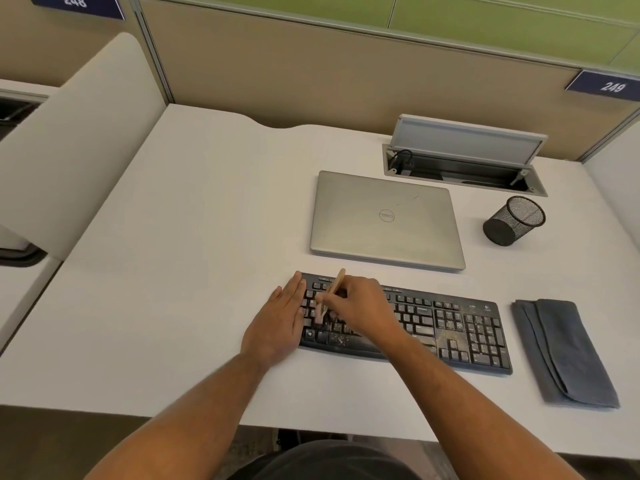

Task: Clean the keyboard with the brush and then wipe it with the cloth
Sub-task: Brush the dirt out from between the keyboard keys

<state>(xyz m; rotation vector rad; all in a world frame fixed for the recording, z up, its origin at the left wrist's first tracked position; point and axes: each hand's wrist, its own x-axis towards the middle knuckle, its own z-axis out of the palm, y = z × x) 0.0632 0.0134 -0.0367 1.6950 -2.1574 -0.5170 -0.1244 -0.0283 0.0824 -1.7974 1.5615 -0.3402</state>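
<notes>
So this is clearly the brushing half of the job, not the wiping half. The black keyboard sits near the front edge of the white desk, with a closed laptop just behind it and a mesh pen cup off to the right of that.

The right hand is pinching a small wooden-handled brush, handle tilted up and away, bristle end down on the keys at the left part of the board. The bristles are kinda blurry and half hidden behind the fingers, so I can't say exactly which row they're touching. The left hand isn't gripping anything, it's just laid flat with fingers straight along the left end of the keyboard, looks like it's there to keep the board from sliding.

There's still a lot of crumbs and dust showing, a patch along the bottom edge near the space bar and more specks around the arrow keys and number pad. So I'd say the brushing is early on, with most of the board to the right not done.

The next move probably needs short strokes working rightward across the rows, flicking the junk off the board rather than into the gaps.

The folded grey cloth is lying untouched on the desk just right of the keyboard, ready for later.
</notes>
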